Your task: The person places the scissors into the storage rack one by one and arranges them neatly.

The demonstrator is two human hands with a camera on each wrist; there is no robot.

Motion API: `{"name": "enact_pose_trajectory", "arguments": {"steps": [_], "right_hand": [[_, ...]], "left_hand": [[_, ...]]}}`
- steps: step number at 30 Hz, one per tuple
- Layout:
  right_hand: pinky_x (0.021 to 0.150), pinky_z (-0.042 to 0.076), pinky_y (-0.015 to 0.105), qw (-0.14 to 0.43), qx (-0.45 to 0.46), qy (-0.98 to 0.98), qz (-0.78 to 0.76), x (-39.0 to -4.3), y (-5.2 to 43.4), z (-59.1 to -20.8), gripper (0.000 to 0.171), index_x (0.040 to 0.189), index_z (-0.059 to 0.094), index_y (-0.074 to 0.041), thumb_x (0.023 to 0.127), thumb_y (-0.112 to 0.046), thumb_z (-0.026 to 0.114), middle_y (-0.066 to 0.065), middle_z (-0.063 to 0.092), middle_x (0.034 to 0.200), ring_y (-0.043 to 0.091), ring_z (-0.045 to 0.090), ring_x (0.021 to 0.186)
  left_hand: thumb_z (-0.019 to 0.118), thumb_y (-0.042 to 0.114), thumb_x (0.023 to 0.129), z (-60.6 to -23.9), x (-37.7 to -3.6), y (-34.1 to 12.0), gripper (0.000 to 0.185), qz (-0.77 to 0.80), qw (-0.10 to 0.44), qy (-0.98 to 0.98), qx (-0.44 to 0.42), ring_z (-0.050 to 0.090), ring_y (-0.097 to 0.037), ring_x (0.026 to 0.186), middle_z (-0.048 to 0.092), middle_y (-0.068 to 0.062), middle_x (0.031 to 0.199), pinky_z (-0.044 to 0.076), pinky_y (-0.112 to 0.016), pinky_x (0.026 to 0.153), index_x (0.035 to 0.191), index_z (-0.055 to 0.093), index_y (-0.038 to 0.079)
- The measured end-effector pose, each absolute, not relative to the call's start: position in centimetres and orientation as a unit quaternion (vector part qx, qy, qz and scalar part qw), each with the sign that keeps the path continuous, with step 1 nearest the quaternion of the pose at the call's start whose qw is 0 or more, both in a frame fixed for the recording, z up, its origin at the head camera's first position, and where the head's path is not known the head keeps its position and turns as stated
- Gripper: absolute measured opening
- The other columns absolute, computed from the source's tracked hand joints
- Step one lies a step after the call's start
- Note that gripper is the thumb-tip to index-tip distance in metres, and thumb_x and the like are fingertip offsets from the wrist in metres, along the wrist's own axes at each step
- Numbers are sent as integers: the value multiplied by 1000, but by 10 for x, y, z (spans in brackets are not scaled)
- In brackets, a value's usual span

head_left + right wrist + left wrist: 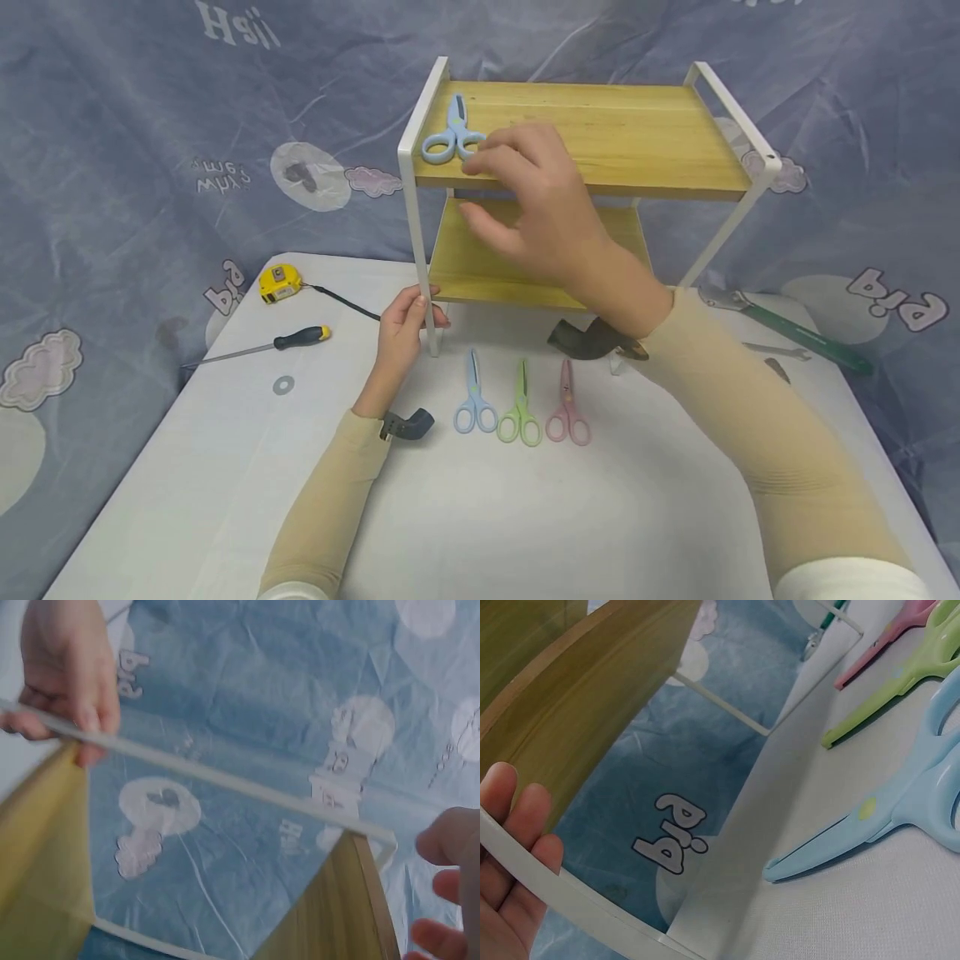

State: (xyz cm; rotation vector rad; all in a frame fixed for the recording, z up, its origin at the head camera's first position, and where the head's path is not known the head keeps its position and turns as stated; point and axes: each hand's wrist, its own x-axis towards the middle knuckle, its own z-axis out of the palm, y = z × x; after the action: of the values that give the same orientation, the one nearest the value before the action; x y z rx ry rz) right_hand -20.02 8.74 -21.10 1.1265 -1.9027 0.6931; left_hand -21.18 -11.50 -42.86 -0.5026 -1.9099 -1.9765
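My left hand (402, 329) grips the white front left leg (417, 233) of a two-tier shelf, its fingers around the metal in the left wrist view. Over the front of the upper wooden board (622, 133) hovers my right hand (551, 200), thumb and fingers apart, nothing seen between them. Its fingertips are beside a handle loop of the light blue scissors (456, 125) lying on that board; whether they touch cannot be told. On the table in front stand in a row another pair of light blue scissors (472, 387), green scissors (522, 400) and pink scissors (567, 404).
Left on the white table (187, 475) lie a yellow tape measure (280, 284), a screwdriver (300, 337) and a grey washer (283, 385). To the right are a green-handled tool (802, 333) and a wrench (780, 351). The lower board (487, 250) sits beneath the upper one.
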Motion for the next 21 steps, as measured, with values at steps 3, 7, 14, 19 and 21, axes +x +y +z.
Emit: {"name": "enact_pose_trajectory", "arguments": {"steps": [3, 7, 14, 19, 21], "right_hand": [[102, 47, 46, 426, 470, -717, 289, -188, 92, -222, 18, 99, 72, 3, 85, -8, 72, 21, 69, 103, 39, 61, 106], [104, 50, 49, 434, 494, -694, 293, -169, 98, -240, 14, 94, 73, 2, 81, -4, 74, 22, 71, 101, 43, 63, 107], [95, 56, 51, 401, 516, -710, 263, -142, 115, -276, 12, 93, 73, -1, 89, -13, 70, 22, 71, 102, 44, 66, 105], [88, 57, 49, 382, 501, -728, 270, -133, 128, -304, 25, 91, 73, -4, 98, -23, 60, 18, 71, 100, 39, 67, 100], [87, 56, 49, 377, 492, -734, 278, -129, 132, -315, 27, 90, 73, -4, 100, -25, 57, 17, 72, 99, 37, 67, 98]], "left_hand": [[42, 4, 107, -429, -212, -115, 28, -696, 173, -675, -176, 70, -7, 71, 69, -2, 73, 61, -24, 75, 118, 60, -14], [42, 5, 107, -429, -212, -115, 28, -697, 174, -673, -175, 70, -7, 71, 69, 2, 73, 60, -24, 74, 118, 60, -14], [42, 6, 107, -429, -211, -115, 29, -691, 175, -681, -171, 71, -9, 72, 69, 0, 74, 60, -26, 76, 119, 61, -12], [42, 7, 107, -430, -212, -115, 29, -689, 174, -684, -167, 71, -11, 72, 69, 1, 73, 60, -26, 77, 119, 61, -11], [42, 6, 107, -431, -212, -115, 28, -692, 172, -681, -166, 70, -10, 72, 69, 1, 73, 59, -25, 76, 119, 61, -12]]}}
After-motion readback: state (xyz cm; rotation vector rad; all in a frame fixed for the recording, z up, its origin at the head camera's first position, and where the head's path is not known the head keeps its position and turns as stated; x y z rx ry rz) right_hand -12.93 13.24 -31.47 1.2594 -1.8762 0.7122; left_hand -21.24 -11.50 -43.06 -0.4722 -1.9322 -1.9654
